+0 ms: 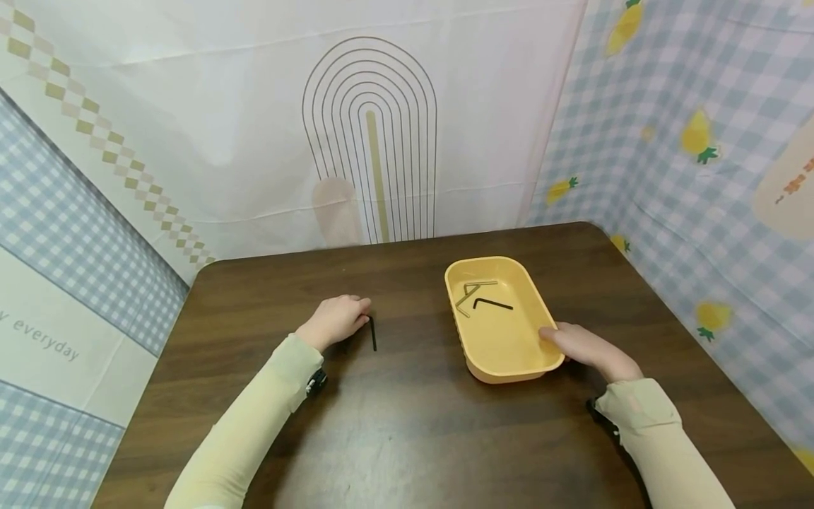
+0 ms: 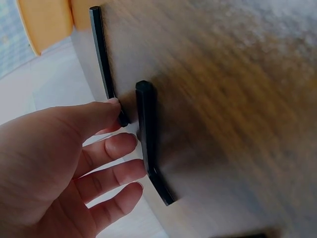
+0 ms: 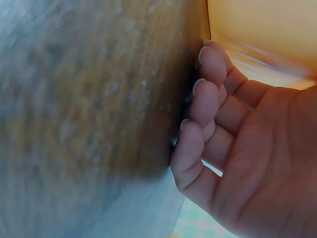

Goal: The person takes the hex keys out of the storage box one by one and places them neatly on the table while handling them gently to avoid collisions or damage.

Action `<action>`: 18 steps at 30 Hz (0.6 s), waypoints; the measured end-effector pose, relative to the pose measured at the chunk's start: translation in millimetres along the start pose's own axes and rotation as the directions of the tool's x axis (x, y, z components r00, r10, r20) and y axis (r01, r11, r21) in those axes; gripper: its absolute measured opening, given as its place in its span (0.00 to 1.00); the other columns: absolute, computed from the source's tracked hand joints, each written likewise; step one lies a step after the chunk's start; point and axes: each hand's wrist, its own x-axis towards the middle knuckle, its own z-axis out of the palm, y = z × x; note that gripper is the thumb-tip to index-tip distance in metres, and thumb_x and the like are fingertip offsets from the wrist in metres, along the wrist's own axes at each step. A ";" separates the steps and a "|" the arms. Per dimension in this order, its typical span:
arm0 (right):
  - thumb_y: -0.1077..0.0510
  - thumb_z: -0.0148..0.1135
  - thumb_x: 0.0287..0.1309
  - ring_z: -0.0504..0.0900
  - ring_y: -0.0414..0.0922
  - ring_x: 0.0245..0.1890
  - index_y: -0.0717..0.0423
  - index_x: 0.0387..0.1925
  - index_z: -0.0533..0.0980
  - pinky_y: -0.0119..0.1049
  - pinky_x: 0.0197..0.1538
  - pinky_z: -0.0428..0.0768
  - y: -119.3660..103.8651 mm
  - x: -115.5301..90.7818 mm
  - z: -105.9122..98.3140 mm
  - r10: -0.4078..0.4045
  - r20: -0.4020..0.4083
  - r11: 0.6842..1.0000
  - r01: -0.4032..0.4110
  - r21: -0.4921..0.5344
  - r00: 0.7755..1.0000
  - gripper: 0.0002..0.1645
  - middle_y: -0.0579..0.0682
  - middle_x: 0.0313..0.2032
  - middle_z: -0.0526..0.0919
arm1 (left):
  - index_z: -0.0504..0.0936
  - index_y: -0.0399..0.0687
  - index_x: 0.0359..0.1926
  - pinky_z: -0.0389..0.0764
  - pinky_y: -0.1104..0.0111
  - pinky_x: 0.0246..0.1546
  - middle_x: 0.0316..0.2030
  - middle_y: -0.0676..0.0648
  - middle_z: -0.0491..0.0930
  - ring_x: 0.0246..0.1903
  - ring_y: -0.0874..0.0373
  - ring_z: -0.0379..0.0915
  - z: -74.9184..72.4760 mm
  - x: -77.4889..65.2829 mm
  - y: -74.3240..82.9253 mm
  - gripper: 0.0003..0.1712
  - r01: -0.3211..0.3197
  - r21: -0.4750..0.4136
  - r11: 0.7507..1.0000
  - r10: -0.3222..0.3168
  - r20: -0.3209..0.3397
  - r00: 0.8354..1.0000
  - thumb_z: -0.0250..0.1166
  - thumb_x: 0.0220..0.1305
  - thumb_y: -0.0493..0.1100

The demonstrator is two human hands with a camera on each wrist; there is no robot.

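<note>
My left hand (image 1: 335,319) is low over the table, left of the middle. In the left wrist view, its thumb and index finger pinch a black hex key (image 2: 102,54) near one end. Beside the other fingers lies a second black hex key (image 2: 146,124), bent end towards the bottom. My right hand (image 1: 588,348) grips the right side of a yellow plastic tray (image 1: 509,369), thumb over the rim and fingers outside. In the right wrist view the curled fingers (image 3: 203,106) rest by the tabletop. In the tray are a black hex key (image 1: 492,304) and several metallic ones (image 1: 467,295).
The dark wooden table (image 1: 388,424) reaches to a white patterned cloth (image 1: 254,141) hung behind it. Blue checked cloth (image 1: 693,233) hangs along the right side. A dark thing (image 2: 247,235) shows at the left wrist view's bottom edge, too cut off to identify.
</note>
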 end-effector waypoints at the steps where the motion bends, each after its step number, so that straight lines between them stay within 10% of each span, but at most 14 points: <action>1: 0.40 0.39 0.74 0.75 0.46 0.30 0.64 0.53 0.73 0.40 0.38 0.71 -0.2 0.0 0.1 0.003 -0.001 1.000 -0.003 -0.001 1.000 0.32 0.51 0.29 0.77 | 0.74 0.48 0.33 0.80 0.55 0.30 0.29 0.49 0.77 0.31 0.50 0.79 -0.3 0.3 0.1 0.09 0.000 -0.001 1.000 0.000 0.001 1.000 0.67 0.68 0.42; 18: 0.42 0.40 0.74 0.75 0.46 0.28 0.64 0.53 0.73 0.39 0.37 0.70 -1.2 1.1 1.1 0.005 -0.010 1.000 -0.005 -0.011 1.000 0.30 0.51 0.27 0.76 | 0.74 0.50 0.33 0.79 0.56 0.33 0.29 0.51 0.75 0.30 0.54 0.76 -15.3 1.1 -7.2 0.09 0.039 -0.035 0.999 -0.036 0.078 0.996 0.65 0.69 0.44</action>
